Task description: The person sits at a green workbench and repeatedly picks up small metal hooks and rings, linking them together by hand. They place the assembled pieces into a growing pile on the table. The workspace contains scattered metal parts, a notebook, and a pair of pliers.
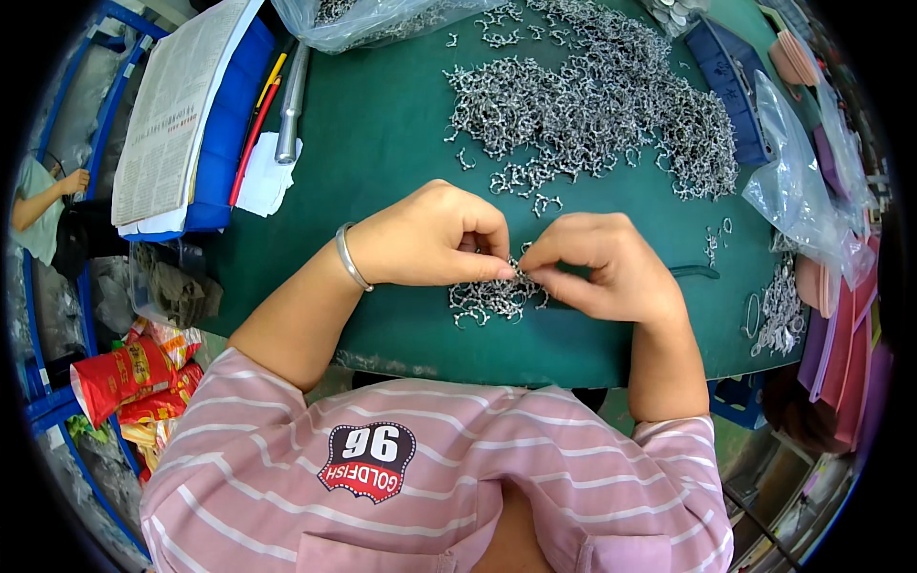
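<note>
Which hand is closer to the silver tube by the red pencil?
Left. The left hand sits lower right of the silver tube; the right hand is farther right.

Between my fingertips, at the frame's centre, I pinch a tiny silver metal link (521,270), half hidden. Just below it lies a small heap of tangled silver metal chain pieces (487,301) on the green tabletop.

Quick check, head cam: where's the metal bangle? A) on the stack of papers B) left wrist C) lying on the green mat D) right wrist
B: the silver bangle sits around the wrist of the left hand, while the right hand has a bare wrist; both hands pinch small metal pieces over the green mat.
</note>
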Demonstrator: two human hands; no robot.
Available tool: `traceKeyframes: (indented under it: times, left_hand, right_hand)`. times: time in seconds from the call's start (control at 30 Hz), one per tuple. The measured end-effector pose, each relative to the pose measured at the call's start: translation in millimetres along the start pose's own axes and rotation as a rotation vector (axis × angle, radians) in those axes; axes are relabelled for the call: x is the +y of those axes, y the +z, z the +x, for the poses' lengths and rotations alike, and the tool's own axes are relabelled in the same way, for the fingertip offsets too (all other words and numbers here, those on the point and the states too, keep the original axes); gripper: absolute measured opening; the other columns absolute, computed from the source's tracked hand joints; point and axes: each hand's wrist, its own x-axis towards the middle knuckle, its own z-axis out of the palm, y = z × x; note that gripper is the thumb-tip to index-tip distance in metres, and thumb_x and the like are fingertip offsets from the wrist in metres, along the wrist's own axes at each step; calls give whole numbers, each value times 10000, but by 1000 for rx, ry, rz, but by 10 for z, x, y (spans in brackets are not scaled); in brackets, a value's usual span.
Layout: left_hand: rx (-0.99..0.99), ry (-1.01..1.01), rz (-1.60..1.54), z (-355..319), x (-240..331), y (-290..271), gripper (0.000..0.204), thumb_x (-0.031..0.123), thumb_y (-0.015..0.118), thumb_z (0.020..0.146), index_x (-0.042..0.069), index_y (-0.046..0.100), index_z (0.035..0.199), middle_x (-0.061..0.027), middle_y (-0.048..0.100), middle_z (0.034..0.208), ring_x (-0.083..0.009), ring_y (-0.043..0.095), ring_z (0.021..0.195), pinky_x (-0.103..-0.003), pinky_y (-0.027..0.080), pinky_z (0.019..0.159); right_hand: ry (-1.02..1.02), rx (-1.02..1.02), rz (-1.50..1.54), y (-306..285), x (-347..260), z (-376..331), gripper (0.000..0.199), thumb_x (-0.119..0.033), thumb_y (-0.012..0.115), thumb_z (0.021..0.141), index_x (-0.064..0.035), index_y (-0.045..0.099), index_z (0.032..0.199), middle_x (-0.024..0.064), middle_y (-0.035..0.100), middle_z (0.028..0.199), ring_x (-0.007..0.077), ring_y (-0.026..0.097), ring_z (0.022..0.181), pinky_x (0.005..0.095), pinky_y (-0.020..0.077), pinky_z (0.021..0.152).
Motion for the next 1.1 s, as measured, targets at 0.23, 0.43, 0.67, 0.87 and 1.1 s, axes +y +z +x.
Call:
traceKeyframes:
  times: [0.23,0.43,0.67,0.87,1.1]
  left_hand:
    - [623,222,502,137,-240,181,154,47,717,728,24,623,846,-54,544,796,-174,525,646,-285,445,580]
    - [554,186,454,147,-364,134,197,42,708,741,21,614,913,-85,556,870,-206,559,691,-306,468,617]
    - [627,256,591,182,-315,197,178,28,710,737,17,603,879,-96,560,874,-195,565,668,-303,476,604]
    - [578,225,495,161,-362,150,191,-6,707,723,19,572,855,-94,542,881,-203,565,672,-316,475,604]
    - [656,243,524,156,-334,191,205,-25,696,727,8,587,897,-88,538,812,-202,561,648,-314,470,598]
  right_hand:
    - [183,265,-445,52,203,32,146,-48,694,729,-13,638,860,106,598,850,300,582,838,373,477,730]
    - [190,280,-331,74,215,28,125,-22,693,734,-13,647,850,103,598,850,292,583,831,373,476,723]
    - [130,266,-309,98,209,33,116,1,681,732,-9,657,845,117,612,847,289,600,800,362,488,692]
    - [226,359,-346,2,253,16,160,-7,695,716,-7,658,872,119,605,858,300,595,805,372,487,705]
    - [226,243,-485,37,200,14,184,-31,703,725,-9,636,895,118,595,827,298,590,761,368,487,683]
